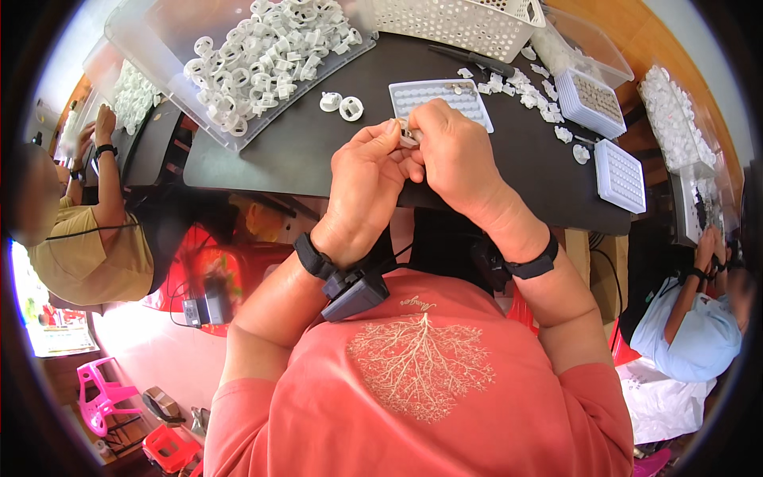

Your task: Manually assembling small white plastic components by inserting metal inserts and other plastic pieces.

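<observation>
Both hands meet over the front part of the dark table around one small white plastic ring part. My left hand pinches it from the left, fingers curled. From the right, my right hand closes its thumb and fingers on the same part, hiding much of it. Just beyond the hands lies a pale tray with rows of round pockets and a few small discs at its far right. Two loose white ring parts lie left of that tray.
A clear bin heaped with white ring parts stands back left, a white perforated basket behind. Small white pieces, stacked trays and another pocketed tray lie right. Other people sit at both sides.
</observation>
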`<action>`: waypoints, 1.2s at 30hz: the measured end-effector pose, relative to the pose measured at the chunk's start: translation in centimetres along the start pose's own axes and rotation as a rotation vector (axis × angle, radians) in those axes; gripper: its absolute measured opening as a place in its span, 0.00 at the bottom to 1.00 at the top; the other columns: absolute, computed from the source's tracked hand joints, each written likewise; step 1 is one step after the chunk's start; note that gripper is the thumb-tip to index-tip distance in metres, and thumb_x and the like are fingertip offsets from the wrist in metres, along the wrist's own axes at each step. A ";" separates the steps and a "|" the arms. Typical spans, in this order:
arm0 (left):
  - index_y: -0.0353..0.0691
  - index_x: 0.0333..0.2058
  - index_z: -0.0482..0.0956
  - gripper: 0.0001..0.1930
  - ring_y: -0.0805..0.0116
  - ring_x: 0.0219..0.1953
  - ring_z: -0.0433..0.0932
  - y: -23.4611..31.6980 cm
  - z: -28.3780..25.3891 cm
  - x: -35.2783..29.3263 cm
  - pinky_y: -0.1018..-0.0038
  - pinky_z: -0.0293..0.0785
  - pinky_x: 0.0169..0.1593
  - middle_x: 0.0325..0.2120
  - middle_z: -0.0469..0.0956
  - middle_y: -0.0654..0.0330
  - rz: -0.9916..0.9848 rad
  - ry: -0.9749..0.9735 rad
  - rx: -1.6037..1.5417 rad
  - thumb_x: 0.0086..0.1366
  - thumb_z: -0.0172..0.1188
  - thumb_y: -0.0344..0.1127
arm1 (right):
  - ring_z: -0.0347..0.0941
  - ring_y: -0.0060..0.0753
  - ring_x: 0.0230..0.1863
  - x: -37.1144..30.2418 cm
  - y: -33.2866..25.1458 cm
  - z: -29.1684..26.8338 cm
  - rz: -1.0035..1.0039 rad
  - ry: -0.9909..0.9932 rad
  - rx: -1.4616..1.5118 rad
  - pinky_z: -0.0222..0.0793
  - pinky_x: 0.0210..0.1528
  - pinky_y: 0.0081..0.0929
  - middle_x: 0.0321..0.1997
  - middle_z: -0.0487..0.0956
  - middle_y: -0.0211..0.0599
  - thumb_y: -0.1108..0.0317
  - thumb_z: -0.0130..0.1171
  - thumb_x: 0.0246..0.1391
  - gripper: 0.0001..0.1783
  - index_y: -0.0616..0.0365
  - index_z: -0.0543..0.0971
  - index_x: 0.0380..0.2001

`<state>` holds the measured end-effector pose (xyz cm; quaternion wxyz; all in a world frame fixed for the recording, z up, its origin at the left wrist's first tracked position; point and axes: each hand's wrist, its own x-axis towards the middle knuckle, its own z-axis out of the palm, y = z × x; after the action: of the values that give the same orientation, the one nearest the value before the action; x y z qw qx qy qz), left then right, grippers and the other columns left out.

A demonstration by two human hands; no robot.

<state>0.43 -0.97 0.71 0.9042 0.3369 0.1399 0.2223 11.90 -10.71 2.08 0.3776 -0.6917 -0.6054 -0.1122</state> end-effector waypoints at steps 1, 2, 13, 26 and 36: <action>0.26 0.45 0.73 0.13 0.64 0.29 0.76 0.0 0.1 -0.1 0.70 0.75 0.35 0.35 0.79 0.50 0.001 0.024 0.002 0.77 0.46 0.33 | 0.76 0.52 0.31 -0.2 -0.3 0.1 -0.002 0.038 -0.075 0.72 0.29 0.42 0.30 0.76 0.45 0.67 0.68 0.37 0.18 0.61 0.70 0.29; 0.26 0.45 0.73 0.13 0.64 0.29 0.76 -0.1 0.2 -0.1 0.70 0.75 0.35 0.35 0.79 0.50 0.003 0.024 0.002 0.77 0.46 0.33 | 0.76 0.52 0.31 -0.1 -0.3 0.0 -0.004 0.038 -0.075 0.72 0.29 0.42 0.30 0.76 0.45 0.67 0.68 0.37 0.18 0.61 0.70 0.29; 0.26 0.44 0.73 0.12 0.63 0.29 0.77 -0.2 -0.5 0.0 0.69 0.74 0.34 0.34 0.79 0.50 0.008 -0.013 -0.002 0.76 0.49 0.33 | 0.76 0.51 0.31 0.3 0.2 -0.7 -0.054 -0.045 -0.014 0.73 0.30 0.43 0.31 0.76 0.46 0.67 0.67 0.38 0.18 0.61 0.71 0.31; 0.27 0.43 0.72 0.12 0.65 0.31 0.78 0.3 -0.3 -0.3 0.70 0.74 0.34 0.35 0.79 0.51 -0.029 -0.046 0.013 0.76 0.48 0.34 | 0.75 0.51 0.30 -0.4 0.0 -0.5 -0.047 0.002 0.069 0.72 0.30 0.41 0.30 0.75 0.44 0.72 0.65 0.42 0.14 0.60 0.71 0.31; 0.28 0.44 0.72 0.12 0.65 0.31 0.78 0.4 0.0 -0.4 0.71 0.74 0.33 0.36 0.78 0.51 -0.055 -0.006 0.048 0.76 0.48 0.33 | 0.77 0.46 0.30 -0.1 -0.3 -2.1 -0.103 -0.046 -0.022 0.73 0.28 0.38 0.30 0.76 0.41 0.75 0.61 0.46 0.09 0.60 0.74 0.32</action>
<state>-0.04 -0.87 1.06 0.9021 0.3551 0.1517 0.1928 12.22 -12.15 3.57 0.3495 -0.6661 -0.6475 -0.1221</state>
